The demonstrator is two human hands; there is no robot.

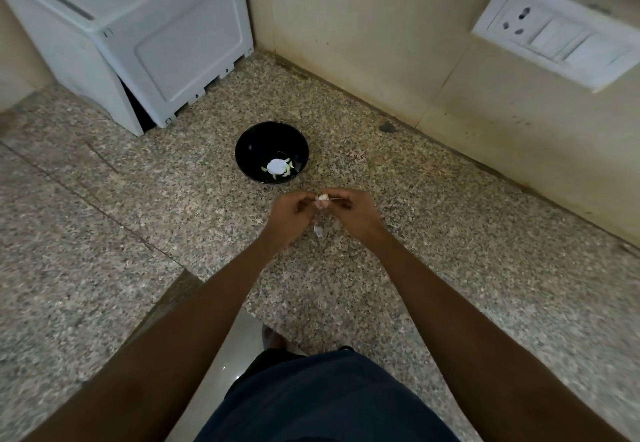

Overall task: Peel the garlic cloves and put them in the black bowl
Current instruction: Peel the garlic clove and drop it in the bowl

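Garlic clove [322, 200], pale with pinkish papery skin, sits at frame centre, pinched between the curled fingers of the left hand [290, 217] and right hand [354, 212]. Just above them stands one black bowl [272, 152] holding several pale peeled cloves [280, 167], too clustered to count. Skin scraps [318, 229] lie on the granite counter [450, 233] below the hands.

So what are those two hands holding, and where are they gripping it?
A garlic clove, pinched between the fingertips of the left hand and the right hand, one on each side. It is too small to tell which end each hand grips.
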